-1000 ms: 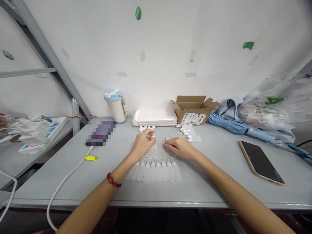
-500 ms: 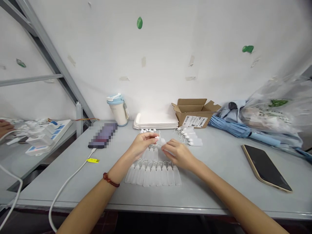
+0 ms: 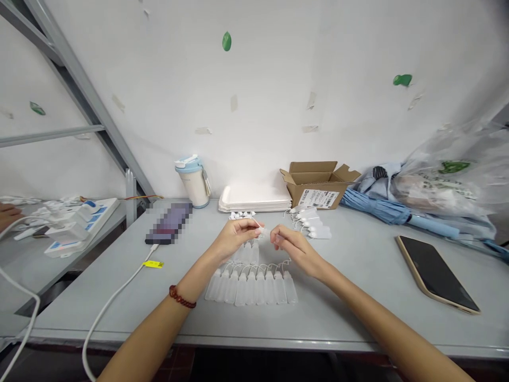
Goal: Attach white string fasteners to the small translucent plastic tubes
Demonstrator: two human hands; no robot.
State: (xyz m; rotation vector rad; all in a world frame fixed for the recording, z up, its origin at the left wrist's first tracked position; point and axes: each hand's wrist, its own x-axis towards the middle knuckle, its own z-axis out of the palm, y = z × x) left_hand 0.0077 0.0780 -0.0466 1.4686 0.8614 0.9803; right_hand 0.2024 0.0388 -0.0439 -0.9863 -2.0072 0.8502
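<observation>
My left hand (image 3: 234, 236) pinches a small white cap (image 3: 261, 230) between thumb and fingertips, a thin white cord rising from it. Just to the right, a small translucent bottle (image 3: 266, 232) meets the cap. Around its far end my right hand (image 3: 292, 246) is closed, hiding most of the bottle. Below both hands lies a row of translucent bottles (image 3: 250, 289) with looped white cords. Behind that row, a shorter group of bottles (image 3: 244, 253) sits partly under my left hand. Several loose white caps (image 3: 240, 215) lie beyond my left fingers.
More corded bottles (image 3: 312, 223) lie by an opened cardboard box (image 3: 318, 185). A white stack (image 3: 254, 199) and a tumbler (image 3: 193, 180) stand along the wall. Phones lie left (image 3: 170, 223) and right (image 3: 437, 273). A blue umbrella (image 3: 377, 207) lies back right; a person's hand (image 3: 8, 213) shows far left.
My hands have come together over the bottles, with the cap and bottle now between them. My right fingers have curled tighter in the last half second. The view has tilted upward slightly.
</observation>
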